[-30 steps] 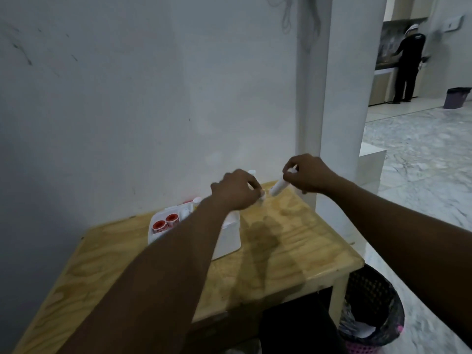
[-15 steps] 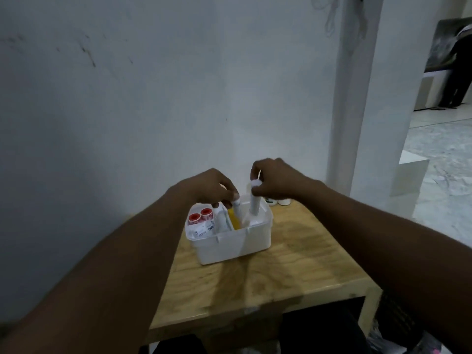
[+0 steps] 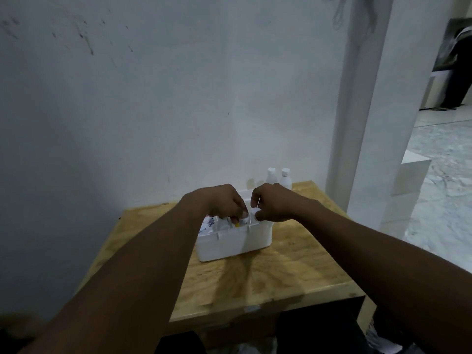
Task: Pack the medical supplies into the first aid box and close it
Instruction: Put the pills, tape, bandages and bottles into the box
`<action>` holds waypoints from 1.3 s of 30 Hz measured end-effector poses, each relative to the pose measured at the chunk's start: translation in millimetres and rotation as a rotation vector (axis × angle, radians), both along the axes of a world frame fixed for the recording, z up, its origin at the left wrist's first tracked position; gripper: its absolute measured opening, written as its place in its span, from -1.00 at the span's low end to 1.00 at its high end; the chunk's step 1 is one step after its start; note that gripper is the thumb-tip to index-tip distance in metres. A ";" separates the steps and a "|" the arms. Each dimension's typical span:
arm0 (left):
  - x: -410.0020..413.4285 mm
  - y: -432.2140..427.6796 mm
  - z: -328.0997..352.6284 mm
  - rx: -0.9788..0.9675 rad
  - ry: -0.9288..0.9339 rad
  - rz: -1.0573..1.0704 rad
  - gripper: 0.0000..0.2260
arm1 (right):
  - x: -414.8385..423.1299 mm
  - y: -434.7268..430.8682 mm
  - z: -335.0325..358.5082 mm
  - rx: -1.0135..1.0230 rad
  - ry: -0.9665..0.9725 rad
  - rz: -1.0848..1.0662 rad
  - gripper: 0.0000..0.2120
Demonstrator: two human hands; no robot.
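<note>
At the centre of the frame the open white first aid box [image 3: 233, 242] sits on the wooden table [image 3: 293, 272]. My left hand [image 3: 224, 203] pinches a small vial [image 3: 244, 221] down into it; my right hand [image 3: 272, 205] grips a white tube [image 3: 255, 214] beside it. Two white bottles [image 3: 278, 178] stand behind, against the wall.

The scene is dim and bluish, the wall [image 3: 153, 98] darkest toward its left edge. Brighter light seems to come from the doorway at the right, where the marble floor [image 3: 439, 180] is palest. Soft shadows of the forearms fall across the wooden table [image 3: 293, 272] toward its front edge. Both hands and the box contents are slightly smeared, labels unreadable. Wide-angle bending bows the white pillar [image 3: 362, 111], and the lower corners fall into murk
</note>
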State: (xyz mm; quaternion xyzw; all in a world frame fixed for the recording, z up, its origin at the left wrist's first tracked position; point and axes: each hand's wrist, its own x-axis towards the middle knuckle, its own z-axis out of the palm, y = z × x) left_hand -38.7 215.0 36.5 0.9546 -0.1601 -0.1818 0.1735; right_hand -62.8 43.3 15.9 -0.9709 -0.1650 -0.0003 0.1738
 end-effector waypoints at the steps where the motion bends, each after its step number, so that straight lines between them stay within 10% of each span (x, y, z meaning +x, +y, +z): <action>1: 1.1 0.7 -1.8 0.018 -0.014 -0.002 -0.89 | -0.5 -0.4 0.3 0.011 0.018 0.004 -0.75; 39: 0.7 9.0 -3.6 -0.016 0.026 0.095 -0.79 | -0.2 -3.1 -7.7 0.288 0.119 0.044 -0.87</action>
